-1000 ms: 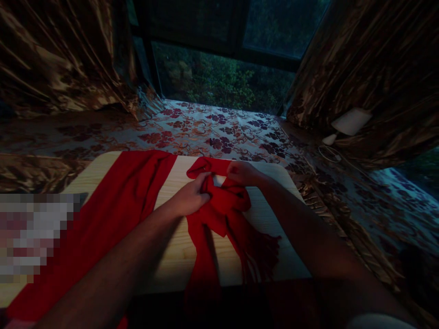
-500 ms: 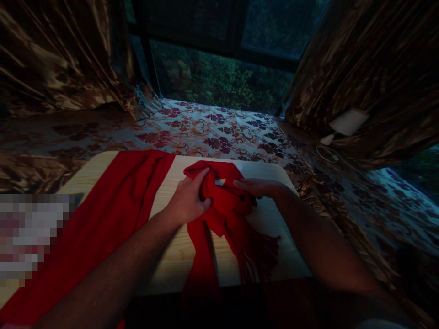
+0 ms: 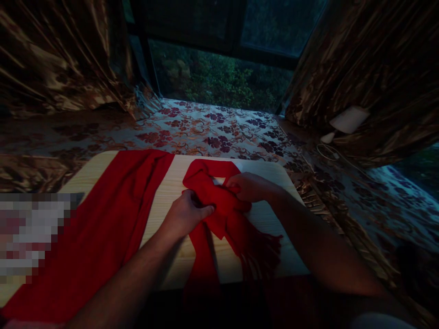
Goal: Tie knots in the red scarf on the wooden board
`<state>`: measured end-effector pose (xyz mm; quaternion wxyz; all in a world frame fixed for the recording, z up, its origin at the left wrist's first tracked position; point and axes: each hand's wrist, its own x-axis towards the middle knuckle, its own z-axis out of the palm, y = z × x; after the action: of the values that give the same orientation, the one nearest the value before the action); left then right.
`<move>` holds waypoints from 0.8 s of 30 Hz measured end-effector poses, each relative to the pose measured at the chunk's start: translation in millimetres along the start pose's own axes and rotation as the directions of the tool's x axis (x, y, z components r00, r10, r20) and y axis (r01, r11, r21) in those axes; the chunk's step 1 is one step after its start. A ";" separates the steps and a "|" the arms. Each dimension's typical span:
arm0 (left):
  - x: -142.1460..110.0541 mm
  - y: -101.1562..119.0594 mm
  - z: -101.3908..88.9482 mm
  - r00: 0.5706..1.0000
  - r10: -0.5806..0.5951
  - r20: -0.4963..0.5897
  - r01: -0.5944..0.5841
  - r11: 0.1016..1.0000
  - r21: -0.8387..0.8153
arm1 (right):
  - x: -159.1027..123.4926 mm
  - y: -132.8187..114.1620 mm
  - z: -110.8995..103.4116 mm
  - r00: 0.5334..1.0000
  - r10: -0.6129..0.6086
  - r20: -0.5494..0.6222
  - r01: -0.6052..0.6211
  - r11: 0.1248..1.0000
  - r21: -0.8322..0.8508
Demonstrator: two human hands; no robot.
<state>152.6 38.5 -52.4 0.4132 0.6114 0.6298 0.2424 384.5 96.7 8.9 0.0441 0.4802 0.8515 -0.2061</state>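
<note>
A red scarf [image 3: 224,201] with a fringed end lies looped and knotted on the pale wooden table [image 3: 164,201]. One tail hangs over the near edge, while the fringe spreads to the right. My left hand [image 3: 187,210] is closed on the left side of the knot, its thumb on top and its fingertips hidden beneath the cloth. On the upper right of the loop, my right hand [image 3: 248,186] pinches the scarf with bent fingers. A small pale patch shows inside the loop between the hands.
A wide length of red cloth [image 3: 103,228] runs down the table's left side. Beyond the table is a flower-patterned covering [image 3: 212,128] below a window [image 3: 219,77]. Brown curtains [image 3: 61,59] frame it, and a small white lamp [image 3: 350,119] with a cord stands at right.
My left hand has slid down and nearer along the knot. My right hand has gone from outstretched fingers to a pinch on the loop, moving slightly left.
</note>
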 end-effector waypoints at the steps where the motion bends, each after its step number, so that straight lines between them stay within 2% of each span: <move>1: 3.1 -1.1 1.0 1.000 0.005 0.007 -0.005 1.000 -0.010 | 0.8 -3.6 -2.7 0.999 -0.015 0.045 0.017 0.999 -0.045; 4: 8.4 1.5 2.3 0.998 0.029 0.048 -0.029 0.999 0.015 | 2.9 -11.1 -10.4 0.986 -0.006 0.168 0.038 0.982 -0.185; 6: 9.5 5.9 3.1 0.996 0.048 0.071 -0.050 0.998 0.035 | 4.5 -14.0 -14.4 0.983 0.070 0.169 -0.017 0.955 -0.297; 9: 9.7 11.2 5.8 0.990 0.094 0.102 -0.097 0.995 0.024 | 9.0 -17.4 -17.2 0.983 0.181 0.008 -0.165 0.912 -0.375; 12: 9.6 13.8 8.8 0.982 0.160 0.099 -0.157 0.987 -0.043 | 16.3 -20.1 -16.0 0.951 0.238 -0.196 -0.293 0.897 -0.332; 14: 9.5 15.3 9.8 0.979 0.186 0.085 -0.177 0.979 -0.101 | 21.7 -20.0 -13.8 0.932 0.250 -0.263 -0.326 0.895 -0.303; 17: 9.5 17.6 10.5 0.982 0.180 0.065 -0.166 0.971 -0.172 | 29.6 -14.6 -9.8 0.946 0.221 -0.236 -0.284 0.916 -0.284; 20: 10.8 19.1 11.9 0.978 0.203 0.051 -0.186 0.956 -0.228 | 38.8 -4.6 -5.3 0.994 0.080 -0.077 -0.097 0.963 -0.250; 22: 13.0 19.1 13.8 0.966 0.250 0.065 -0.222 0.931 -0.289 | 46.5 1.7 -2.6 1.000 -0.025 0.011 0.027 0.981 -0.190; 24: 16.4 18.6 15.8 0.950 0.303 0.076 -0.258 0.898 -0.358 | 54.8 6.0 -0.8 0.999 -0.029 0.013 0.031 0.991 -0.130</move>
<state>177.6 53.8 -49.5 0.5142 0.6286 0.4549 0.3655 360.3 143.6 -7.1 0.0770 0.4623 0.8699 -0.1535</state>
